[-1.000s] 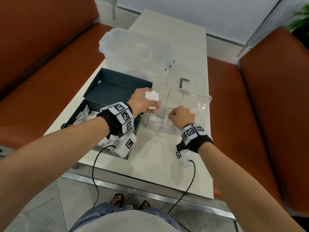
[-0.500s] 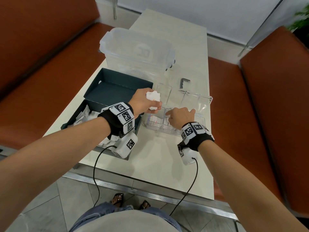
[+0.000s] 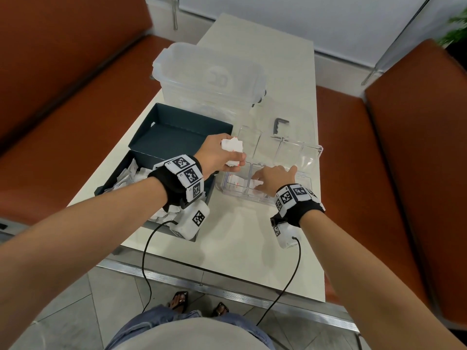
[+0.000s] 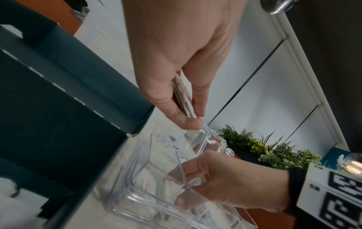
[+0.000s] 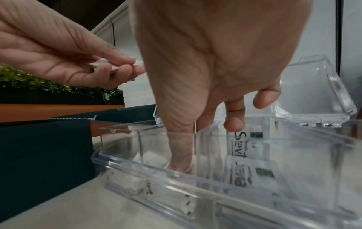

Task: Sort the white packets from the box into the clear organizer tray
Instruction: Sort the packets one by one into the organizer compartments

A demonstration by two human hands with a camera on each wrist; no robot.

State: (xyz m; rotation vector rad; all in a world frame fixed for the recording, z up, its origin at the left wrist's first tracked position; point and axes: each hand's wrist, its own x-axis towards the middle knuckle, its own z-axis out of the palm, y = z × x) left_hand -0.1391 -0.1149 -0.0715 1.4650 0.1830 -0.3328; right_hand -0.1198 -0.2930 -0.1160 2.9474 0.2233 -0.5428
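Left hand [image 3: 218, 155] up above the gap between the dark box [image 3: 161, 157] and the clear organizer tray [image 3: 307, 181], thumb and fingers pinched tight on a small stack of white packets [image 3: 232, 147]. In the left wrist view, same stack [image 4: 183, 96] edge-on between thumb and fingertips, just over the tray's hinged lid [image 4: 213, 141].

Right hand [image 3: 274, 179] down inside the tray, reaching into a middle compartment. In the right wrist view, thumb pushed to the compartment floor, index finger behind a divider, the other fingers [image 5: 234, 114] loosely bent above. A white packet edge [image 3: 256, 183] at the fingertips; cannot tell whether pinched or merely touched. More packets lying flat in the tray's left compartment [image 3: 235, 181]; two packets with dark lettering [image 5: 247, 145] standing in a compartment further right.

Dark box at the table's left edge, flap open toward the far side, a heap of white packets [image 3: 131, 175] in its near half. Tray just right of the box, lid tilted open away from the person. Large clear lidded container [image 3: 209, 79] further back on the table [image 3: 227, 248], a small grey bracket [image 3: 279, 123] beside the tray's lid.
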